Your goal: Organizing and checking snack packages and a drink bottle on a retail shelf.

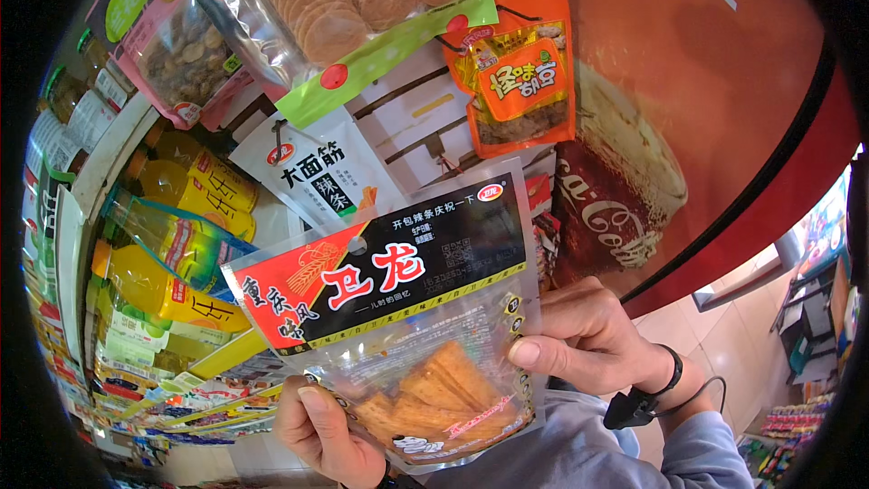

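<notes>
Between both hands I hold a clear-fronted snack packet (434, 326) with a black and red top band that bears writing. Flat orange-brown strips show through its lower window. My left hand (329, 431) pinches the lower left edge, thumb in front. On the right edge, my right hand (590, 339) grips with the thumb in front and the fingers curled behind. A punched hang hole is visible in the top band. Just behind the packet, a white snack packet (319, 170) hangs on a hook, its lower part hidden. A black band circles my right wrist.
An orange snack bag (519, 75), a large bag of round slices (339, 7) and a pink bag (187, 54) hang from a slatted display panel (400, 109). Shelves at left hold yellow drink bottles (180, 278) and jars (71, 92). A red drinks panel (706, 81) stands at right.
</notes>
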